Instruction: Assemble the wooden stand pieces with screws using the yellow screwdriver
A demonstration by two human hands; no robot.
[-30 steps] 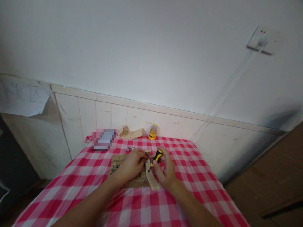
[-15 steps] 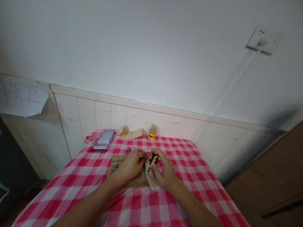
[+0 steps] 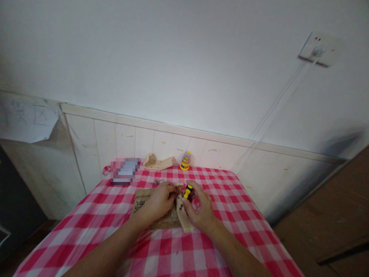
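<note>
My right hand [image 3: 203, 209] is closed around a short yellow and black screwdriver [image 3: 188, 191]. The tool leans, its metal tip pointing down towards a pale wooden piece [image 3: 186, 223]. My left hand [image 3: 163, 198] has its fingers closed at the far part of that wooden piece; the fingertips are partly hidden. Beneath the hands and the wood lies a brown printed sack-like cloth or bag [image 3: 142, 197]. A few small dark metal pieces [image 3: 157, 182], perhaps screws, lie just beyond my left hand.
A checked red and white cloth [image 3: 230, 238] covers the table. At the back by the wall stand another shaped wooden piece [image 3: 158, 163] and a yellow-based clear bit holder [image 3: 186, 161]. A blurred-out flat object [image 3: 126, 172] lies at the back left.
The screwdriver has turned slightly in my right hand, its handle shifting a little. My left hand and the wooden piece stay nearly in place.
</note>
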